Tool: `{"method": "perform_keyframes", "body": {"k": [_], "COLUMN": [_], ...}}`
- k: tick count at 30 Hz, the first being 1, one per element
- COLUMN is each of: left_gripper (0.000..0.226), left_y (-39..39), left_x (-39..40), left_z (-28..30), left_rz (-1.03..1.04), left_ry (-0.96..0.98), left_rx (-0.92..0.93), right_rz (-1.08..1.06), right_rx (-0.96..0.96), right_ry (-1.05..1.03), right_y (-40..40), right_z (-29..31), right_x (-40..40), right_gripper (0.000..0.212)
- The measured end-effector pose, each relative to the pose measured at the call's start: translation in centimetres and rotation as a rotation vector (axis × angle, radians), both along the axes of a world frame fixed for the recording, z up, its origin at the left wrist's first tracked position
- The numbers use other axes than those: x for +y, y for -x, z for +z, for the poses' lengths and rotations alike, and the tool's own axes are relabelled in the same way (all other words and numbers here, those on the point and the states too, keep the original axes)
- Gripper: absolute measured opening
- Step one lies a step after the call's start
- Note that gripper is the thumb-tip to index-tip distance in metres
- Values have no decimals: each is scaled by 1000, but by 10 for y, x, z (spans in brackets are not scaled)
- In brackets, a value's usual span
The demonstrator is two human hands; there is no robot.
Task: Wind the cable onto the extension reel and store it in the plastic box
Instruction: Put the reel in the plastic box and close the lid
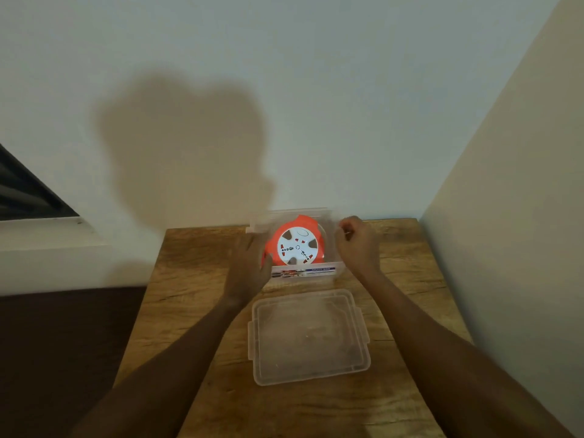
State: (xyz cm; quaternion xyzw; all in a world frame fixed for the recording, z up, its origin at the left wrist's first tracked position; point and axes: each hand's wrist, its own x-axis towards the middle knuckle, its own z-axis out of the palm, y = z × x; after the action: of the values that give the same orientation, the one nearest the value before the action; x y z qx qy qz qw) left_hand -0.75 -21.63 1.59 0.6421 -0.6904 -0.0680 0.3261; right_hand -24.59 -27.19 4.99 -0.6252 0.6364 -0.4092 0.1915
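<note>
The orange extension reel (316, 230) with a white socket face lies flat inside the clear plastic box (303, 273) at the far end of the wooden table. No loose cable shows outside the reel. My left hand (248, 267) rests against the box's left side with fingers spread, its thumb near the reel's edge. My right hand (357, 245) is at the box's right side, fingers curled by the rim. The box's clear lid (308, 336) lies flat on the table, nearer to me than the box.
The wooden table (196, 311) is narrow and stands in a corner, with a white wall behind and a beige wall on the right. A dark floor lies to the left, and a dark window sits low at the far left.
</note>
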Motion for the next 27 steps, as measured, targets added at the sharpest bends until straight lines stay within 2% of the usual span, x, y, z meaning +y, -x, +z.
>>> {"method": "perform_keyframes", "body": {"k": [2,4,6,8,11,13,14,16,18,23,27], "left_gripper": [20,2,14,27,31,17,10,4,9,24,16], "left_y": [-18,-30,-38,-44,-41,-32,-28,-23,-22,-34,-43], "left_x": [25,47,63,73,84,93,96,102,105,114,129], "left_z": [-13,-21,-26,-28,-21,-12,-8,-2,7,56,98], "left_rz": [54,162,272,330,220,122,97,100,153,207,124], "left_ry": [-32,-162,-267,-443,-859,-1044,-1077,-1066,-1029,-919,-667], "left_rx": [82,263,323,253,163,224,249,249,263,499,688], "right_rz": [-136,-225,-184,-84,-15,79,126,170,160,172,168], "right_rx": [-123,-148,-83,-17,11,94,140,194,142,-148,-419], "right_ry": [-30,-182,-412,-595,-694,-742,-763,-784,-767,-657,-549], "right_y": [23,47,67,79,82,77,74,69,68,80,84], "right_z": [-12,-34,-57,-69,-67,-57,-52,-38,-22,39,71], "right_x": [26,51,74,92,106,111,112,115,116,121,125], "right_gripper": [7,12,16,15,23,29,29,23,15,7,7]}}
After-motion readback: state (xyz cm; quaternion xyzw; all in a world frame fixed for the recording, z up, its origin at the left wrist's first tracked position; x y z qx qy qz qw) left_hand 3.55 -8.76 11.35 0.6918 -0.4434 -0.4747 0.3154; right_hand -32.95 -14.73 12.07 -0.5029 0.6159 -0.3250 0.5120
